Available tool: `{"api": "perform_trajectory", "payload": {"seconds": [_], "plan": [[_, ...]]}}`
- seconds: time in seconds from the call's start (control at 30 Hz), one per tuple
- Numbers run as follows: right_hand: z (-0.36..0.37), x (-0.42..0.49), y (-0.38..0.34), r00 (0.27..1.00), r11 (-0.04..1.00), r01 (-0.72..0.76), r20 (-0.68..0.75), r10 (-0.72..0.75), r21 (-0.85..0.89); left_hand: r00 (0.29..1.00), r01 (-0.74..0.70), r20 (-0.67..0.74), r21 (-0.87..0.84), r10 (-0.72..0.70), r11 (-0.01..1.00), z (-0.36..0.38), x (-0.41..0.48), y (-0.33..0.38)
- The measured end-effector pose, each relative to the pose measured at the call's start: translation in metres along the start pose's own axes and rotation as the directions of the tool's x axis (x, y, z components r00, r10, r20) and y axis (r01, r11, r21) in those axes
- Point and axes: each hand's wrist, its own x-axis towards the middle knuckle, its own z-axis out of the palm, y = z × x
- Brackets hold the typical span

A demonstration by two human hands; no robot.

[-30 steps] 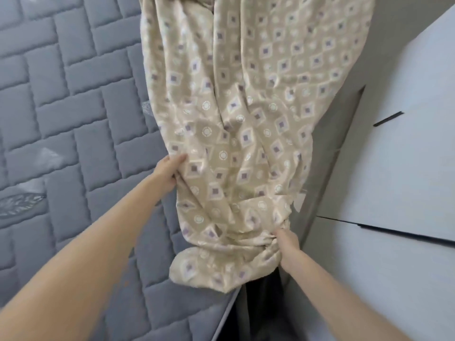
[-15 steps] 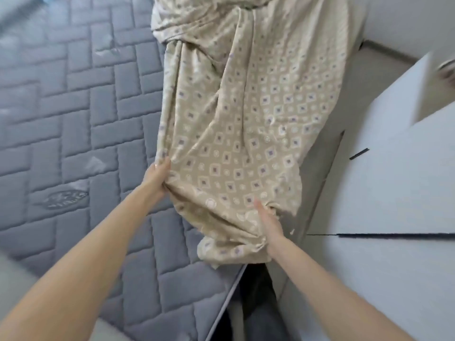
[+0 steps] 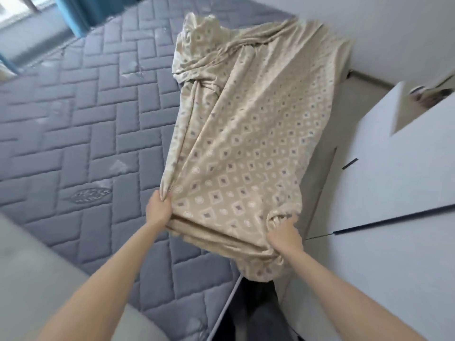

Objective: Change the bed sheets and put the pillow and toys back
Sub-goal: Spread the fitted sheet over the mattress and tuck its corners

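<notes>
Both hands grip the near edge of the beige patterned sheet (image 3: 246, 148); the left hand (image 3: 158, 210) pinches a gathered fold at its left corner; the right hand (image 3: 283, 233) clutches bunched fabric at the right; the sheet lies stretched along the right side of the bare grey quilted mattress (image 3: 86, 114), beside white cabinets (image 3: 394, 173).

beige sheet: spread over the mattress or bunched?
Bunched. Sheet lies as a narrow strip along one edge of the mattress, most quilting bare; left hand and right hand grip its near end.
</notes>
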Motion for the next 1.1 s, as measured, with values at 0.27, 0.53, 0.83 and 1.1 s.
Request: {"api": "perform_trajectory", "payload": {"seconds": [0.27, 0.53, 0.83, 1.1], "plan": [[0.012, -0.027, 0.017, 0.968, 0.762, 0.212, 0.237, -0.079, -0.612, 0.999, 0.029, -0.034, 0.217, -0.022, 0.976, -0.022, -0.01, -0.044], [0.033, -0.026, 0.027, 0.957, 0.474, 0.271, 0.286, -0.04, -0.838, 0.996, 0.038, 0.057, 0.448, -0.071, 0.893, -0.024, -0.034, -0.082], [0.059, -0.016, 0.058, 0.948, 0.55, 0.272, 0.317, -0.014, -0.79, 0.988, 0.061, 0.085, 0.556, -0.13, 0.829, -0.016, -0.043, -0.107], [0.086, 0.009, 0.064, 0.938, 0.63, 0.336, 0.186, -0.293, -0.701, 0.788, 0.593, 0.299, -0.134, -0.538, 0.794, -0.019, -0.003, -0.13]]}}
